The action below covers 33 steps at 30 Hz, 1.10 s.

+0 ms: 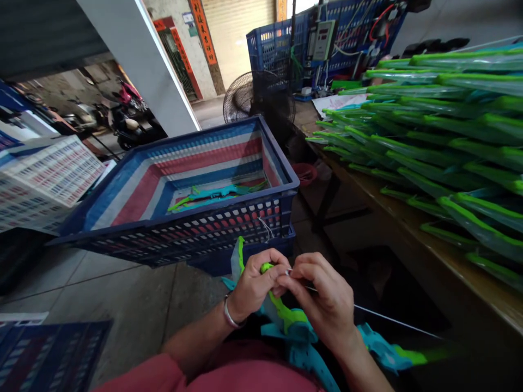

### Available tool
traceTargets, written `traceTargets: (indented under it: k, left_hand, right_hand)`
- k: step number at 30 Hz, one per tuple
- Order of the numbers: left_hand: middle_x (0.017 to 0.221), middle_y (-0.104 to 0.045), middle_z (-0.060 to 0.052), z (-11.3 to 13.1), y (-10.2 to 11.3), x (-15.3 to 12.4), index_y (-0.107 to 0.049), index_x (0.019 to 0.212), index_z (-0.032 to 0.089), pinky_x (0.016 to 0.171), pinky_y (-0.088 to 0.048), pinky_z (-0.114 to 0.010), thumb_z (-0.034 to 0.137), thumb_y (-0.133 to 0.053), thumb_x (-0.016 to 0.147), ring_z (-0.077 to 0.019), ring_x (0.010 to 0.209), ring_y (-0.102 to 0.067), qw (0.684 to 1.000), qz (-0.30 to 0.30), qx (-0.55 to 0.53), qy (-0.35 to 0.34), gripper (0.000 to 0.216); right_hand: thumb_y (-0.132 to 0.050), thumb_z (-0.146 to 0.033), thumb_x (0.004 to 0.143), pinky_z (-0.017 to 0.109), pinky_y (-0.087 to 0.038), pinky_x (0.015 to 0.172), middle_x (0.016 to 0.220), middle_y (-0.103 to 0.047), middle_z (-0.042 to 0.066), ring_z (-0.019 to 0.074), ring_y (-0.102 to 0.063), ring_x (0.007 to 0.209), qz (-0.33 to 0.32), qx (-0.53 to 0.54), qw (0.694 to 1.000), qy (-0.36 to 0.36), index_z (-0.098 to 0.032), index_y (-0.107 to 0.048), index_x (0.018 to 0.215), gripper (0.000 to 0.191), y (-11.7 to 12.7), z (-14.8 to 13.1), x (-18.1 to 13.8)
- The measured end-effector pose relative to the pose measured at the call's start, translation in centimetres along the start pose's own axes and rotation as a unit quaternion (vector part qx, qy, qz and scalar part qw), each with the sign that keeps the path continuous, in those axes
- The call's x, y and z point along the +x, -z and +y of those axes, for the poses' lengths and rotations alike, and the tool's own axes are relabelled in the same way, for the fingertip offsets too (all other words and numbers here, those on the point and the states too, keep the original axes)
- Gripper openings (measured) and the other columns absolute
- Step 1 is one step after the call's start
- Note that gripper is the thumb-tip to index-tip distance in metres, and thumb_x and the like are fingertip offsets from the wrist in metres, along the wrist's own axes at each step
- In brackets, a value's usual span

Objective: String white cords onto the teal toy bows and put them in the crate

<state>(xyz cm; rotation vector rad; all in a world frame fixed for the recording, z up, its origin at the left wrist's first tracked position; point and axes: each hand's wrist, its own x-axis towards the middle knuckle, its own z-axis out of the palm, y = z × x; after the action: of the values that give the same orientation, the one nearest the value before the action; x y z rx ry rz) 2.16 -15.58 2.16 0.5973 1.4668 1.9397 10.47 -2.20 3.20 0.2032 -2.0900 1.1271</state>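
Close to my lap, my left hand (254, 287) pinches the lime-green end of a long lime-and-teal plastic piece (288, 317). My right hand (324, 296) is closed beside it, fingertips nearly touching the left ones, gripping the end of a thin white cord (394, 318). The cord runs from these fingers away to the lower right. Teal parts spread below my hands, and a teal part with a lime tip (386, 348) shows past my right forearm. Exactly how the cord meets the green end is hidden by my fingers.
Ahead stands a blue crate (196, 218) lined with striped sheet, with a few teal and green pieces inside. At right, a table (461, 261) bears a tall stack of green-edged pieces (441, 136). A black fan (261, 100) stands behind; white crates (53, 174) are at left.
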Motion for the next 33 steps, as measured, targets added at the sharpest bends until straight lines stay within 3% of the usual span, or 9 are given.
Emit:
traceTargets:
  k: [6,11,15,23,28,33]
  left_hand:
    - [0.058,-0.053,0.003,-0.7,1.0,0.1,-0.066,0.082,0.016,0.053,-0.037,-0.022,0.045,-0.067,0.092,-0.0091,0.051,-0.046,0.997,-0.053,0.001,-0.051,0.03]
    - [0.062,-0.056,0.0,-1.0,1.9,0.8,-0.067,0.077,0.016,0.055,-0.039,-0.024,0.053,-0.07,0.088,-0.0108,0.055,-0.048,0.993,-0.098,0.012,-0.066,0.039]
    - [0.063,-0.057,-0.001,-0.9,2.0,1.0,-0.067,0.075,0.015,0.053,-0.038,-0.023,0.054,-0.073,0.085,-0.0107,0.054,-0.049,0.991,-0.105,0.038,-0.068,0.041]
    - [0.06,-0.058,0.001,-0.1,1.5,0.2,-0.065,0.081,0.015,0.05,-0.037,-0.021,0.045,-0.062,0.095,-0.0095,0.05,-0.049,0.985,-0.051,0.145,-0.078,0.033]
    - [0.054,-0.053,0.004,-0.6,1.0,0.4,-0.06,0.079,0.017,0.048,-0.037,-0.021,0.044,-0.062,0.093,-0.0096,0.048,-0.047,0.997,-0.032,0.064,-0.035,0.031]
    - [0.055,-0.052,0.004,-1.0,1.1,0.7,-0.057,0.075,0.017,0.048,-0.037,-0.021,0.044,-0.065,0.091,-0.0084,0.047,-0.045,0.998,-0.052,0.013,-0.025,0.033]
  right_hand:
    - [-0.076,-0.027,0.089,0.021,-0.04,0.056,0.072,-0.057,-0.004,0.008,-0.052,0.061,0.006,0.08,0.991,-0.106,-0.019,-0.056,0.08,0.023,-0.1,-0.3,0.2]
    - [-0.081,-0.044,0.082,0.022,-0.04,0.053,0.064,-0.062,-0.002,0.0094,-0.054,0.057,-0.006,0.144,0.973,-0.179,-0.017,-0.059,0.067,0.038,0.0,0.1,0.2]
    - [-0.085,-0.046,0.076,0.022,-0.041,0.051,0.061,-0.063,-0.002,0.0098,-0.055,0.055,-0.025,0.206,0.955,-0.213,-0.016,-0.058,0.063,0.043,0.0,0.7,0.2]
    - [-0.078,-0.039,0.086,0.021,-0.042,0.053,0.063,-0.064,-0.002,0.0088,-0.057,0.055,-0.022,0.165,0.974,-0.151,-0.016,-0.061,0.068,0.034,0.1,0.8,0.4]
    - [-0.064,-0.025,0.097,0.023,-0.051,0.065,0.078,-0.067,0.0,0.0121,-0.064,0.07,-0.074,0.197,0.965,-0.156,-0.018,-0.062,0.083,0.016,1.0,-0.2,0.7]
    - [-0.053,-0.014,0.099,0.028,-0.052,0.078,0.103,-0.062,0.007,0.0166,-0.063,0.093,-0.075,0.09,0.989,-0.089,-0.019,-0.058,0.093,0.009,1.3,-0.5,0.4]
